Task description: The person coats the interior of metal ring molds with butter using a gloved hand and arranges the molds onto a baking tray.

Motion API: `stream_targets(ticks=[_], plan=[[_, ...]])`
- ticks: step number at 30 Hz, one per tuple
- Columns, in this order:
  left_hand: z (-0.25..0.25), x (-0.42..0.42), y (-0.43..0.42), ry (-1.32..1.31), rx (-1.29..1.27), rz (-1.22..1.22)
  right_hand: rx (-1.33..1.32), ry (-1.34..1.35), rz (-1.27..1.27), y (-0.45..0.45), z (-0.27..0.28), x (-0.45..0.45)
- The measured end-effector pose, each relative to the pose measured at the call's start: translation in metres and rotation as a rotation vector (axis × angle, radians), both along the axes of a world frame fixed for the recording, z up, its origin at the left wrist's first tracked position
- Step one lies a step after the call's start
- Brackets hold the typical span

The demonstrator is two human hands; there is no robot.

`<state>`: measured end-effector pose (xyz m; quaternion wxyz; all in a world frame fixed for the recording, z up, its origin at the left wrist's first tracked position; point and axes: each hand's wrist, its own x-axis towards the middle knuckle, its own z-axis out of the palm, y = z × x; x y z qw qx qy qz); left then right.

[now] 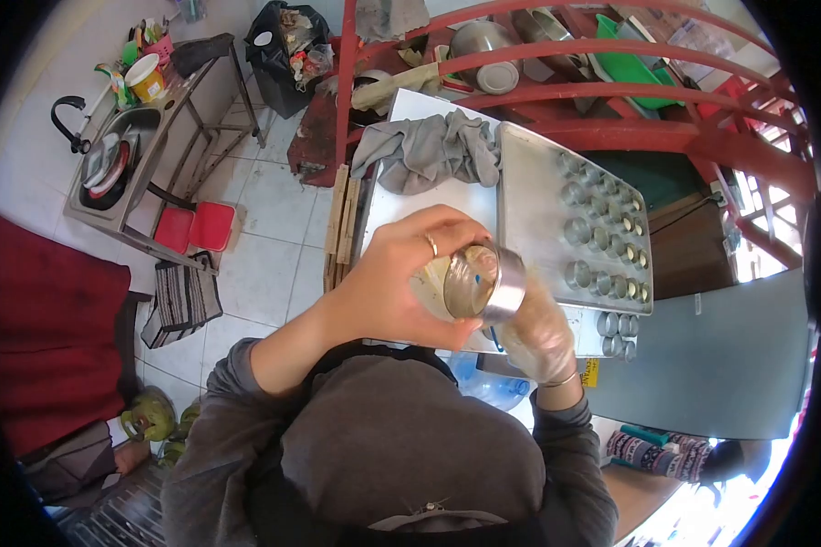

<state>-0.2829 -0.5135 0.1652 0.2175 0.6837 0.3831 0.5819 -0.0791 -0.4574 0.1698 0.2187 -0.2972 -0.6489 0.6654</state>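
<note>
Tin is being gripped by the left hand, gloved right hand sitting at four o'clock, its grip unclear.

On my remote feed it's bright daylight, strongest well right of the left fingers, where the window blows out white. Glare on the metal tin they hold. Soft shadows. Gloved right hand beside them slightly smeared. Heavy fisheye: red rails beyond bow, corners black.
</note>
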Motion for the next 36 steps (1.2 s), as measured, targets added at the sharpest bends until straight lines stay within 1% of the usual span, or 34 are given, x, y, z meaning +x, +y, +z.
stream_targets(ticks=[3,6,9,12,13,15,16,17,19,20,22,24,26,27,30,33,36], plan=[[-0.003,-0.002,0.001,0.003,-0.01,0.073,0.843,-0.522,0.428,0.004,-0.002,0.005],[-0.011,0.001,0.001,-0.038,-0.045,0.097,0.636,-0.331,0.412,0.003,0.007,0.012],[-0.01,0.003,-0.006,-0.072,-0.123,0.062,1.279,-0.425,0.299,0.006,0.002,0.015],[-0.007,0.003,-0.008,-0.076,-0.144,0.057,1.17,-0.507,-0.03,0.014,-0.014,0.0],[-0.007,0.004,-0.009,-0.075,-0.141,0.068,0.954,-0.552,0.105,0.012,-0.017,0.0],[-0.01,0.005,-0.01,-0.09,-0.239,0.065,1.063,-0.327,0.257,0.001,-0.002,-0.013],[-0.011,0.005,-0.01,-0.097,-0.287,0.061,0.829,-0.343,0.331,-0.003,0.001,-0.01],[-0.011,0.005,-0.01,-0.094,-0.25,0.063,0.598,-0.37,0.372,-0.006,0.005,-0.007],[-0.011,0.006,-0.011,-0.089,-0.18,0.064,-0.036,-0.118,0.324,0.003,-0.015,0.012],[-0.011,0.006,-0.012,-0.073,-0.184,0.028,-0.352,0.011,0.289,0.004,-0.023,0.018],[-0.009,0.006,-0.012,-0.042,-0.187,-0.039,0.07,-0.134,0.158,-0.004,-0.019,0.007],[-0.007,0.006,-0.013,-0.039,-0.191,-0.055,0.467,-0.252,0.151,-0.001,-0.017,-0.006],[-0.005,0.005,-0.014,-0.044,-0.176,-0.072,0.71,-0.3,0.217,0.0,-0.018,-0.007],[-0.005,0.006,-0.015,-0.052,-0.16,-0.08,0.774,-0.305,0.247,-0.002,-0.019,-0.007],[-0.002,0.005,-0.016,-0.029,-0.123,-0.084,0.765,-0.277,0.288,-0.006,-0.019,-0.007],[-0.001,0.004,-0.015,-0.013,-0.136,-0.088,0.633,-0.259,0.318,-0.006,-0.016,-0.004],[0.0,0.002,-0.016,-0.005,-0.118,-0.075,0.617,-0.246,0.306,-0.007,-0.011,0.002]])
